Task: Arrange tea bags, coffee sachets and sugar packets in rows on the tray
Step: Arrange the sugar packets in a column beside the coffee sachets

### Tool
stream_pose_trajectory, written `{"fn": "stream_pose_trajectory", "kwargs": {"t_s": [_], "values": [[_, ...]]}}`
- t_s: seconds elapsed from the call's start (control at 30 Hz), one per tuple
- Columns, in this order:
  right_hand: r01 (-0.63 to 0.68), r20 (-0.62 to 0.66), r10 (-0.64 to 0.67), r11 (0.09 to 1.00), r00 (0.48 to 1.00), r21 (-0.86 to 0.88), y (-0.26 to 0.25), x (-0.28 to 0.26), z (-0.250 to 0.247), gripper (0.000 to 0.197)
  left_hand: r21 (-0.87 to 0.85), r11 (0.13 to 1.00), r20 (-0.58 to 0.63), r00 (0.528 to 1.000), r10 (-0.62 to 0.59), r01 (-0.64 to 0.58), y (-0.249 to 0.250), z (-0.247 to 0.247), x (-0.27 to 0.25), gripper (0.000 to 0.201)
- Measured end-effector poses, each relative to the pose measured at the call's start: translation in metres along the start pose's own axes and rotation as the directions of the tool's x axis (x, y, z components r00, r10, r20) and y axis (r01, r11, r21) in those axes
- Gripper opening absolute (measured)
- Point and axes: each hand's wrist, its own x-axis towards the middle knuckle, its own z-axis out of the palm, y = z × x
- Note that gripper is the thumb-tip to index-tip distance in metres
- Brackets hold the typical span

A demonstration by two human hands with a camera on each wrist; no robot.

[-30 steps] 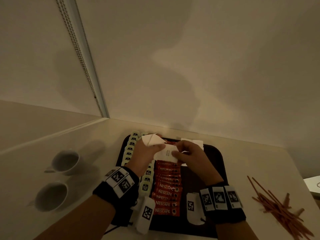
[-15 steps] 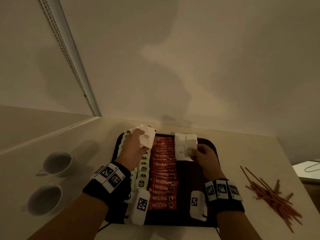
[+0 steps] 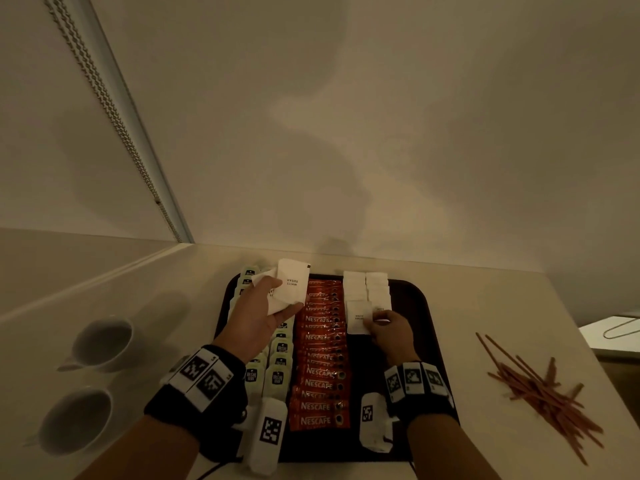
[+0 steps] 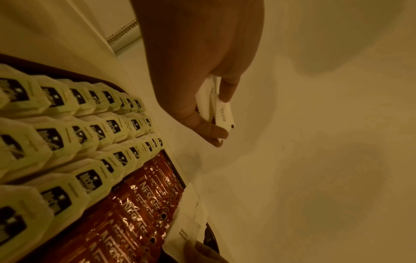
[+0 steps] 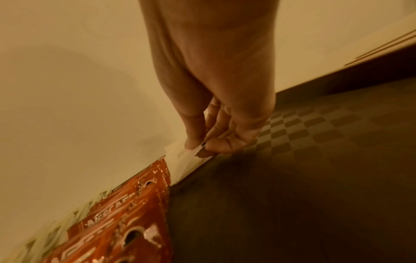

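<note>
**Tray filling up, sugar rows under way**

The tray (image 3: 420, 306) lies dark beneath both my hands, tea bags (image 3: 277, 375) in rows under my left wrist, red coffee sachets (image 3: 320, 358) in a column between my hands. White sugar packets (image 3: 367, 287) sit in two short rows just beyond my right hand (image 3: 391, 332), whose thumb and fingertips pinch one sugar packet (image 3: 358, 317) flat against the tray. My left hand (image 3: 258, 315), raised over the tea bags, grips a small stack of packets (image 3: 292, 284) between thumb and fingers.
</note>
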Motion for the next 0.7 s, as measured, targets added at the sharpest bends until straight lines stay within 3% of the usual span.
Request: {"fn": "stream_pose_trajectory", "kwargs": {"t_s": [0.17,0.33,0.4,0.47,0.53,0.63,0.7], "values": [[0.026,-0.072,-0.036,0.990,0.997,-0.138,-0.006,0.001,0.002,0.026,-0.069,0.997,0.040,0.998,-0.041,0.043,-0.001,-0.001,-0.001,0.018],[0.100,-0.107,-0.129,0.964,0.986,-0.245,-0.017,-0.011,-0.002,0.026,-0.015,1.000,0.028,0.999,-0.019,0.020,-0.004,-0.002,0.002,0.018],[0.251,-0.079,-0.265,0.956,0.961,-0.152,-0.032,-0.021,-0.003,0.022,0.048,0.999,0.060,0.998,0.001,-0.004,-0.006,-0.002,0.003,0.022],[0.389,-0.003,-0.390,0.917,0.921,0.092,-0.057,-0.036,-0.004,0.021,0.185,0.981,0.095,0.995,0.033,-0.050,-0.009,-0.001,0.003,0.024],[0.427,0.139,-0.485,0.850,0.864,0.309,-0.082,-0.049,-0.006,0.032,0.356,0.928,0.127,0.990,0.069,-0.110,-0.012,-0.001,0.003,0.025],[0.489,0.280,-0.576,0.810,0.768,0.324,-0.103,-0.055,-0.007,0.028,0.562,0.802,0.140,0.979,0.146,-0.200,-0.014,0.001,0.003,0.023],[0.538,0.261,-0.587,0.808,0.766,0.239,-0.108,-0.057,-0.011,0.017,0.574,0.780,0.147,0.969,0.201,-0.249,-0.012,0.005,0.002,0.020]]}}
